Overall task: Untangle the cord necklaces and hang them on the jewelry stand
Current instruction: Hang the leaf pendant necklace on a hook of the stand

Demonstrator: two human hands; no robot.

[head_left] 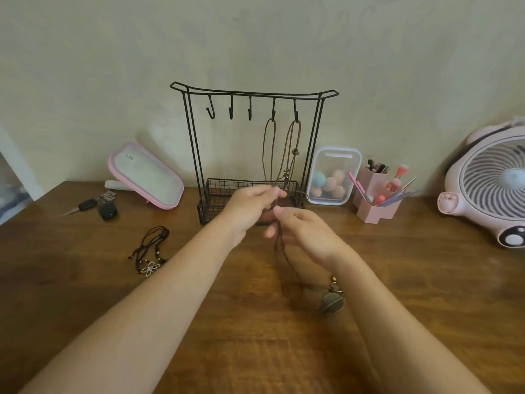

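From the head view, I see the wire jewelry stand [252,94] upright against the wall at the back of the wooden table [85,294]. One brown necklace [265,149] hangs from its fourth hook and another [295,152] from the fifth; the other three hooks are bare. Left of the stand are a tilted pink mirror [145,174] and a bunch of keys [99,207]. On its right are a clear box of sponges [333,177], a pink brush holder [377,203] and a pink fan [488,183]. A tangle of black cord necklaces [150,251] lies on the table, well left of my arms.

Both hands are raised in front of the stand's basket, partly hiding it. My left hand [250,206] has its fingers curled, pinching a dark brown cord [279,245] at the fingertips. My right hand [301,228], just below, pinches the same cord between thumb and curled fingers. The cord drops from the right hand to its pendant [329,302] resting on the table. I cannot tell whether it is caught up with the hanging pair.
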